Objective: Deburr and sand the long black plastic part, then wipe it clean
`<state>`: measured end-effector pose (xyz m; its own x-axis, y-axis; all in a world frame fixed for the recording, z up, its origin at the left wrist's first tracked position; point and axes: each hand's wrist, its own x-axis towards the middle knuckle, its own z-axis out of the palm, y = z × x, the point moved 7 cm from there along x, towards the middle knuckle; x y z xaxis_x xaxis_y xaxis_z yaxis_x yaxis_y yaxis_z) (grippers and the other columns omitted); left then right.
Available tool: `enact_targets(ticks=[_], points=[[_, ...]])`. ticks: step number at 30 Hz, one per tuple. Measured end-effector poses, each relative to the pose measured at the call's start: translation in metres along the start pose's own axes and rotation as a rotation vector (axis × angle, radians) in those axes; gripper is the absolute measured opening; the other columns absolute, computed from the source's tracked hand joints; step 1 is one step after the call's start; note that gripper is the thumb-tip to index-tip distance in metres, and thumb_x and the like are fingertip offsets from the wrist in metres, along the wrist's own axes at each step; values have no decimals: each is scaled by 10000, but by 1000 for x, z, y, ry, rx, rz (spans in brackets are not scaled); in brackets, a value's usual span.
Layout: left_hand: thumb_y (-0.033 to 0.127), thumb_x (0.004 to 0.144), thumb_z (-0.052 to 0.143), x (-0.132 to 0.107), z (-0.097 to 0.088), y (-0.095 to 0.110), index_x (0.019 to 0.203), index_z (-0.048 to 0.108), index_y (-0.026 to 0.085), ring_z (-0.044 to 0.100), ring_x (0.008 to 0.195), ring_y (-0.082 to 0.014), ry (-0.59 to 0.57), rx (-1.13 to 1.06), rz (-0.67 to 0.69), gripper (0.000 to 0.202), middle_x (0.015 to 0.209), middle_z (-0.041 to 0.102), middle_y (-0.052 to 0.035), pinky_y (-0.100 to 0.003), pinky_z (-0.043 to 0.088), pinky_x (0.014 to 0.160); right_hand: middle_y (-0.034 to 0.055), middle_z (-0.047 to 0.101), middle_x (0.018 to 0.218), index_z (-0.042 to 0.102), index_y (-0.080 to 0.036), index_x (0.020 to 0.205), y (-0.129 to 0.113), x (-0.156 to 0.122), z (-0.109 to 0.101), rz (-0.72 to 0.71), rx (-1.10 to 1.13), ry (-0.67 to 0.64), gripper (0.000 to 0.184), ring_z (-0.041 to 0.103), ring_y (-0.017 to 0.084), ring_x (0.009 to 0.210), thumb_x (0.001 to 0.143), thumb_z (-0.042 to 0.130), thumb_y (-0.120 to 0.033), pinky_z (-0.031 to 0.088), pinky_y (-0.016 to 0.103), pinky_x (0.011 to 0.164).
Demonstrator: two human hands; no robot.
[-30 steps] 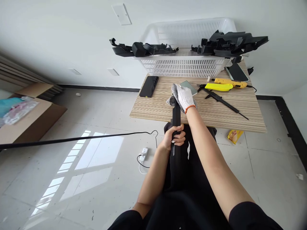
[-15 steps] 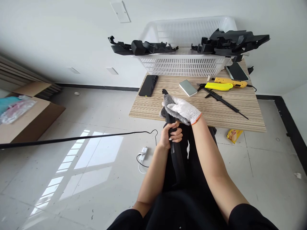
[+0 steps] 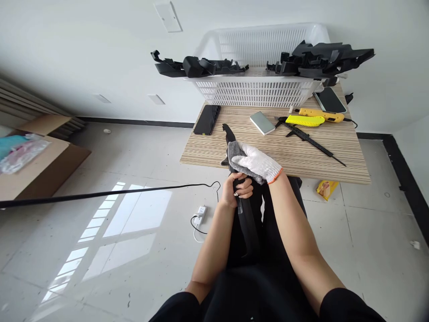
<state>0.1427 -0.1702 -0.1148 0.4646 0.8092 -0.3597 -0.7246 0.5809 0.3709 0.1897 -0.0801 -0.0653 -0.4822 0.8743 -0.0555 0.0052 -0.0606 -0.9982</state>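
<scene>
A long black plastic trim part (image 3: 247,223) lies lengthwise in front of me, its hooked far end over the table. My bare left hand (image 3: 237,190) is wrapped round its middle. On my right hand (image 3: 256,162) is a white knitted glove with an orange cuff. That hand presses a grey fluffy cloth (image 3: 236,154) around the part, just beyond my left hand. Some of the cloth hangs on the part's left side. The gloved fingertips are partly hidden by the cloth.
On the wood-grain table (image 3: 208,150) stands a white plastic basket (image 3: 254,91) with black plastic parts (image 3: 321,62) across its rim. Nearby lie a black phone (image 3: 207,119), a small grey-green box (image 3: 262,123), a yellow cutter (image 3: 304,120), a caliper (image 3: 315,144) and a yellow corded tool (image 3: 325,115).
My gloved right hand has slid the cloth along the part toward my left hand, baring more of the hooked far end. My left hand keeps its grip.
</scene>
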Motion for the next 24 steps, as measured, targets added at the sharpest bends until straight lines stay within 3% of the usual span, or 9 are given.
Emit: enact_targets(ticks=[2, 4, 7, 9, 11, 14, 17, 20, 24], points=[[271, 891, 562, 1, -1, -1, 620, 321, 219, 113, 327, -43, 26, -10, 0, 366, 493, 136, 116, -151, 188, 322, 1, 763, 1109, 694, -261, 1175, 2, -3, -2, 16, 23, -8, 328, 697, 194, 1072, 849, 714, -241, 547, 326, 976], [266, 893, 582, 1, 1, -2, 638, 381, 206, 201, 322, -44, 49, -17, 27, 330, 485, 210, 108, -151, 223, 335, 4, 771, 1024, 703, -243, 1125, 6, -3, -5, 59, 98, 72, 255, 716, 182, 978, 872, 700, -273, 575, 308, 914], [284, 871, 632, -4, 0, -2, 814, 593, 160, 551, 476, -99, 98, -14, 119, 141, 591, 550, 17, -185, 463, 469, 1, 743, 848, 685, -231, 1023, 9, 0, -3, 111, 266, 153, 160, 716, 162, 782, 914, 676, -349, 602, 277, 760], [334, 858, 676, -14, -5, -5, 1038, 673, 131, 739, 777, -196, 143, 40, 138, 271, 869, 749, -96, -277, 602, 691, -1, 723, 799, 656, -231, 996, 8, 2, -3, 101, 409, 190, 178, 705, 153, 701, 931, 664, -396, 601, 267, 685], [401, 839, 738, -29, -14, -12, 1190, 677, 112, 761, 1017, -272, 155, 141, 115, 459, 1119, 775, -168, -350, 617, 873, 2, 714, 797, 625, -231, 977, 6, 4, -4, 59, 544, 208, 204, 711, 158, 688, 939, 653, -430, 601, 269, 657], [450, 824, 806, -54, -29, -22, 1266, 658, 105, 746, 1114, -314, 131, 334, 74, 579, 1222, 752, -205, -391, 587, 981, 11, 713, 825, 594, -243, 977, 4, 8, -6, -1, 634, 216, 229, 742, 185, 770, 940, 641, -464, 622, 302, 704], [401, 832, 830, -79, -42, -33, 1333, 566, 182, 766, 1065, -321, 176, 459, 14, 608, 1202, 760, -176, -435, 594, 946, 20, 723, 881, 591, -263, 1041, 6, 11, -13, -49, 617, 291, 278, 752, 206, 872, 930, 634, -514, 635, 341, 780], [374, 867, 804, -96, -47, -44, 1351, 464, 230, 790, 904, -293, 225, 518, -32, 609, 1038, 785, -124, -418, 600, 841, 37, 725, 973, 584, -273, 1137, 9, 13, -21, -105, 575, 404, 398, 745, 217, 960, 918, 605, -605, 635, 367, 825], [424, 957, 679, -100, -42, -48, 1160, 546, 209, 678, 646, -170, 196, 587, 45, 324, 813, 701, -25, -327, 571, 744, 64, 736, 1063, 581, -272, 1255, 10, 11, -19, -131, 513, 402, 436, 726, 231, 1077, 951, 544, -583, 624, 377, 879]])
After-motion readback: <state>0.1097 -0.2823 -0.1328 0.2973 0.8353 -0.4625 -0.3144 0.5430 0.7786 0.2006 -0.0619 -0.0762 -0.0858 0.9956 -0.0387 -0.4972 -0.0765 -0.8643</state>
